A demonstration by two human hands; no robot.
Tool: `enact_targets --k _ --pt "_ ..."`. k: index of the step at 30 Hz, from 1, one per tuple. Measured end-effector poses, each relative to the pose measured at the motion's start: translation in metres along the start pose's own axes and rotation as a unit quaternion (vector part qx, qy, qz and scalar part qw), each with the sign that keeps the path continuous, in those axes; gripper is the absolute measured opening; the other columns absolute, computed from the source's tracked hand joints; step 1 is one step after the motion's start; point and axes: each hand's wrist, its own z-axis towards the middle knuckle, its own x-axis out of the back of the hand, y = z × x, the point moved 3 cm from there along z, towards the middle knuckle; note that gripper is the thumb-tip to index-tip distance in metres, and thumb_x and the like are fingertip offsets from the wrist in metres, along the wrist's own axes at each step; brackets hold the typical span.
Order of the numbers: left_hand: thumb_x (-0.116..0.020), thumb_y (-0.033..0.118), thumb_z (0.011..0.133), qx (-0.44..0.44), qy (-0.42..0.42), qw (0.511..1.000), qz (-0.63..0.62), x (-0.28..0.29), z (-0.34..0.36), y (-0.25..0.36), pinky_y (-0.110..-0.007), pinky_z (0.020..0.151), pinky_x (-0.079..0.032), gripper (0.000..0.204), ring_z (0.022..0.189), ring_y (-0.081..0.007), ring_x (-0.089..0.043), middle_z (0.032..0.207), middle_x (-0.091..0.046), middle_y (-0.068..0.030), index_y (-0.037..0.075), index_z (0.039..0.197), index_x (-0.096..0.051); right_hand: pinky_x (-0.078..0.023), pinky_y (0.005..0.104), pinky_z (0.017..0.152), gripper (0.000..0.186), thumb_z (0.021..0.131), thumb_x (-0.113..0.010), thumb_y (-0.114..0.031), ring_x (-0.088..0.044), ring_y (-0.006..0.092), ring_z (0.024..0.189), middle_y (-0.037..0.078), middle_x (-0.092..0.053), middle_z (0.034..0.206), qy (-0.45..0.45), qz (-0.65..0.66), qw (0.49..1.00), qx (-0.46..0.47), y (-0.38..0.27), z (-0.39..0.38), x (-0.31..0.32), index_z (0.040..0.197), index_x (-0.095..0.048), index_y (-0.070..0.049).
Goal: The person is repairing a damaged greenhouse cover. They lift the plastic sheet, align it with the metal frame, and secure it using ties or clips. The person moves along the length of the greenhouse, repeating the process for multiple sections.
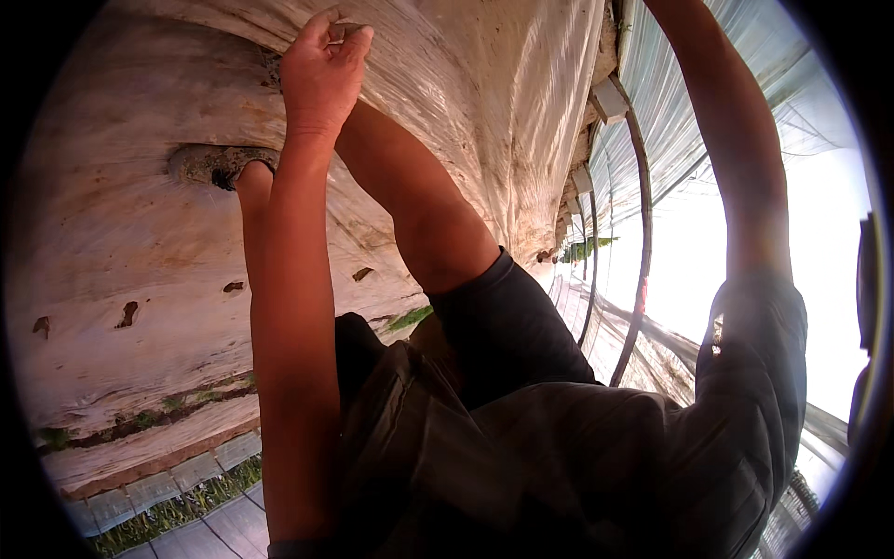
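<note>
My left hand reaches forward over a pale, dirt-stained plastic sheet that covers the ground. Its thumb and fingers are curled together; a small greyish bit shows between them, too unclear to name. Beneath the hand, folds run through the sheet. My right arm stretches up past the top edge of the picture, so the right hand is out of sight.
My bent leg in black shorts is beside the left forearm. A muddy shoe rests on the sheet. Small torn holes dot the film. Dark curved hoops and translucent plastic sheeting stand at the right, with blocks along the edge.
</note>
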Motion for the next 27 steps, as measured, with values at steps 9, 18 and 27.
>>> enact_targets --k 9,18,27 --pt "-0.069 0.011 0.085 -0.085 0.069 0.990 0.087 0.060 0.032 0.066 -0.031 0.075 -0.052 0.025 0.087 -0.0165 -0.065 0.093 -0.069 -0.0050 0.004 0.109 -0.066 -0.035 0.0297 0.049 0.019 0.089 -0.058 -0.023 -0.045 0.0121 0.055 0.000 -0.057 0.066 0.007 0.097 0.993 0.067 -0.037 0.008 -0.008 0.088 -0.068 -0.006" --pt "-0.072 0.017 0.084 -0.483 0.134 0.806 0.315 0.030 0.108 0.205 -0.035 0.070 -0.053 0.021 0.083 -0.0248 -0.064 0.097 -0.065 -0.0008 0.011 0.103 -0.066 -0.036 0.0235 0.052 0.013 0.086 -0.060 -0.012 -0.044 0.0032 0.057 -0.006 -0.055 0.064 -0.055 0.172 0.980 0.088 -0.074 -0.015 -0.014 0.080 -0.069 -0.004" --pt "-0.058 0.015 0.079 -0.572 0.038 0.648 0.502 -0.036 0.169 0.283 -0.041 0.093 -0.043 0.010 0.096 -0.0243 -0.061 0.085 -0.065 -0.0073 0.011 0.076 -0.067 -0.036 0.0243 0.055 0.008 0.081 -0.059 -0.010 -0.044 0.0040 0.061 -0.005 -0.054 0.068 -0.107 0.178 0.974 0.089 -0.108 -0.025 -0.004 0.080 -0.064 -0.004"
